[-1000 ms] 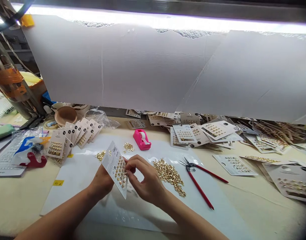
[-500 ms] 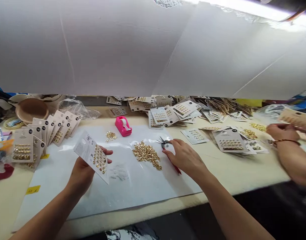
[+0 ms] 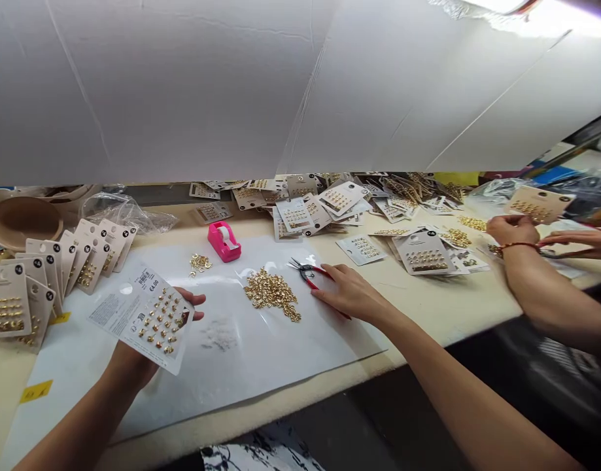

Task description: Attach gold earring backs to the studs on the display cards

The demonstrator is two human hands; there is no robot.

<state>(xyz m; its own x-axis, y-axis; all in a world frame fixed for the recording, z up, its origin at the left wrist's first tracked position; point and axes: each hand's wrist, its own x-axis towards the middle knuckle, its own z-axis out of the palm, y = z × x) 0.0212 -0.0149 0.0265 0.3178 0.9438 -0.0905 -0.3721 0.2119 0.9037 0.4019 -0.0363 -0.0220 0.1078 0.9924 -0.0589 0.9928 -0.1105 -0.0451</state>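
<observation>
Head view (clock dirs. taken from the pile of gold pcs. [image 3: 271, 292]): my L hand [image 3: 136, 367] grips a tilted white card [image 3: 146, 315] at approx. 9 o'clock, fingertips past its R edge. My R hand [image 3: 352, 293], at 3 o'clock, is closed round the red-handled pliers [image 3: 307, 273], nose twd. 10 o'clock. Bare white sheet [image 3: 275, 366] separates card & pile, and runs to its near edge at 6 o'clock. Pink tape dispenser [image 3: 224, 243] bounds 10–11 o'clock; co-worker's hands [image 3: 516, 230], approx. 3 o'clock, well apart.

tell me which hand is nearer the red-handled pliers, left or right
Right. The right hand touches the pliers; the left hand is off to their left, holding a card.
</observation>
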